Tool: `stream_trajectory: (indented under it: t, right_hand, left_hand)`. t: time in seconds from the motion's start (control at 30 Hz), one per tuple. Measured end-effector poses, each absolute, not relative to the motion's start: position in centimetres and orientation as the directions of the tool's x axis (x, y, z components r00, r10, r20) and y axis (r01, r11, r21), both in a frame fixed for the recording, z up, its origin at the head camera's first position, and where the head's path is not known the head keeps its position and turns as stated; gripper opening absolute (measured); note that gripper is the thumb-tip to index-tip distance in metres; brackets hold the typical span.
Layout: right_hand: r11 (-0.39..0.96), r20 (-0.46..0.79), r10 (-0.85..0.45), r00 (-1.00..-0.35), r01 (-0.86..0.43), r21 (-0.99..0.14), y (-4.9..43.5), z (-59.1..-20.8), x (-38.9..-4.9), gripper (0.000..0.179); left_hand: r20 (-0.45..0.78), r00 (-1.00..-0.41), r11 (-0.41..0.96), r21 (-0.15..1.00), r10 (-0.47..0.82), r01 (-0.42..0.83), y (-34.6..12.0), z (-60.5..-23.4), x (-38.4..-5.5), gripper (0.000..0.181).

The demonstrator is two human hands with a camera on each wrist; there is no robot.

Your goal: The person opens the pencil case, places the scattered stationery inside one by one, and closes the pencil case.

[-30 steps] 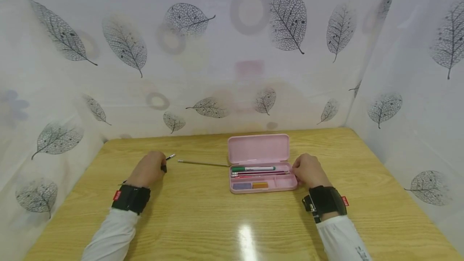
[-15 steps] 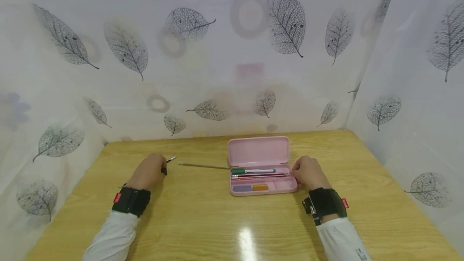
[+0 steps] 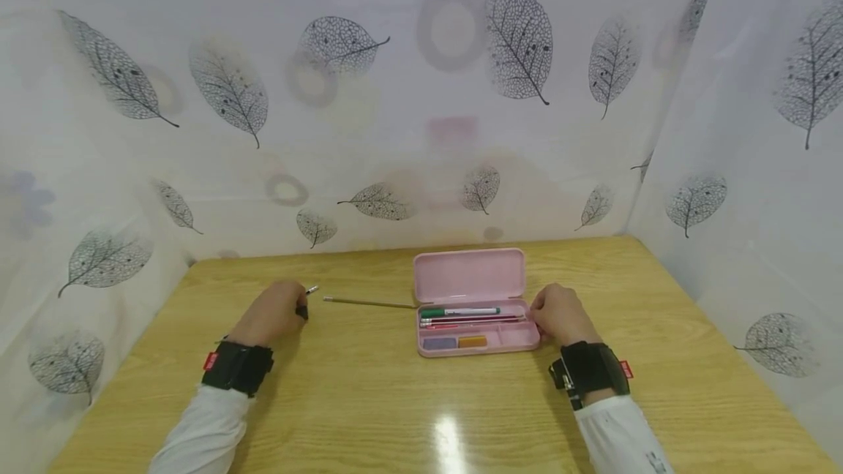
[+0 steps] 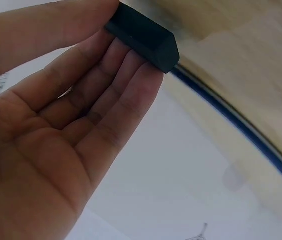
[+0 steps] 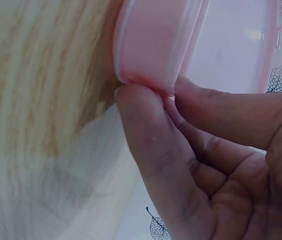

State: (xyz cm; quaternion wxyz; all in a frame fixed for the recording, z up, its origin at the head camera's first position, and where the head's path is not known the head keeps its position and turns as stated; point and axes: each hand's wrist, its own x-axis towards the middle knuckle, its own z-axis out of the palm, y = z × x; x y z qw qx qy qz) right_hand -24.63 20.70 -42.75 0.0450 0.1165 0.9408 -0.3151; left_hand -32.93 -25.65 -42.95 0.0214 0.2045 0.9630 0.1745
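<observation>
My left hand point(image 3: 273, 311) pinches a small black block point(image 4: 146, 37), shaped like an eraser, between thumb and fingertips. Just beyond those fingers, the pale-tipped end of a dark pencil point(image 3: 312, 289) shows; the hand hides the rest of it. Over to the right lies a pink pencil case point(image 3: 514, 342), its lid point(image 3: 469, 274) raised. My right hand point(image 3: 563, 315) grips the case's right end, thumb on the rim and a finger against the outer wall point(image 5: 148, 42). Inside are a green-capped marker point(image 3: 461, 311), several pencils point(image 3: 474, 320), a purple block point(image 3: 439, 343) and an orange block point(image 3: 472, 341).
Another pencil point(image 3: 369, 303) lies on the wooden table point(image 3: 369, 401) between the left hand and the case, its far end right at the case. Behind the table hangs a leaf-printed curtain point(image 3: 395, 123), which also lines both sides.
The left hand has shifted slightly right with the black block, covering more of the dark pencil. The right hand stays on the case. The head view has tilted a little.
</observation>
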Motion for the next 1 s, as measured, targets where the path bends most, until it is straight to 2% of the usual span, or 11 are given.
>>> stream_trajectory:
  t: [0.37,0.53,0.73,1.0]
  right_hand:
    - [0.773,-0.139,0.184,-0.973,0.230,-0.591,20.6,-42.7,-24.5,0.011]
    - [0.772,-0.140,0.181,-0.973,0.229,-0.593,20.7,-42.7,-24.5,0.010]
    - [0.779,-0.131,0.180,-0.975,0.223,-0.586,20.8,-42.9,-24.5,0.011]
    - [0.765,-0.137,0.181,-0.974,0.227,-0.602,20.8,-42.8,-24.5,0.011]
  left_hand:
    - [0.154,-0.866,0.807,0.314,0.477,0.500,-22.0,-39.6,-31.5,0.014]
    - [0.173,-0.835,0.786,0.282,0.522,0.550,-18.9,-38.2,-31.1,0.013]
    - [0.168,-0.787,0.725,0.313,0.593,0.613,-14.1,-36.8,-30.8,0.016]
    - [0.188,-0.636,0.562,0.330,0.748,0.758,-7.4,-36.6,-30.5,0.019]
